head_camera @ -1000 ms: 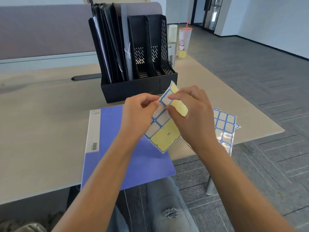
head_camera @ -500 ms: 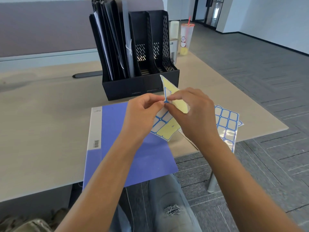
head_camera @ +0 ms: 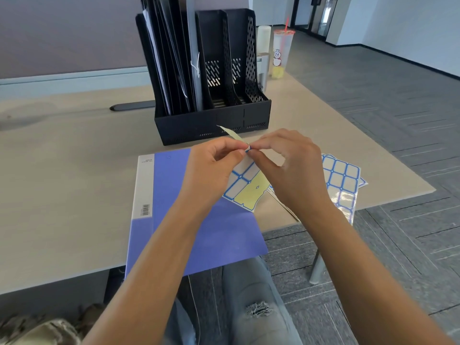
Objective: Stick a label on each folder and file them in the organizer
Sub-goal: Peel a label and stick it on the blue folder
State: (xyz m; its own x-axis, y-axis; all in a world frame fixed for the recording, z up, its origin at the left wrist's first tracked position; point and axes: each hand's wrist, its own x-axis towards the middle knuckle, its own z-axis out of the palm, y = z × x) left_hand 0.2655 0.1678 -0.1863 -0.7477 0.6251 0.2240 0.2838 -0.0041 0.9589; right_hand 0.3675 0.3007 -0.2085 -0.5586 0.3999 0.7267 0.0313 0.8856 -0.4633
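Label sheet (head_camera: pixel 245 189) held up over the right half of the blue folder (head_camera: pixel 199 220), mostly peeled to yellow backing, a few blue-bordered labels left along its left edge. Top corner pinched between both hands: left hand (head_camera: pixel 211 170) with thumb and forefinger closed on the small label (head_camera: pixel 247 147) at the sheet's upper tip, right hand (head_camera: pixel 291 170) with fingertips closed on the sheet just beside it, apparently to brace the backing while the label lifts off. Backing strip curled up and away behind the pinch point, toward the organizer. Both grips closed, nothing loose in either. Folder lying flat on the worktop (head_camera: pixel 62 170), near edge overhanging toward the lap, grey spine strip with barcode at left; cover still without a label, probably parked directly under the hands so the peeled label goes straight down. Spare label sheets (head_camera: pixel 343 180) fanned at the right worktop edge, within reach of the right hand. Black organizer (head_camera: pixel 211 123) standing just behind the folder, left compartments packed with dark folders, two right compartments free, likely for the blue one. Drink cup (head_camera: pixel 281 56) with straw and a pale bottle behind the organizer. Step in hand judged as peeling, sticking not yet begun.
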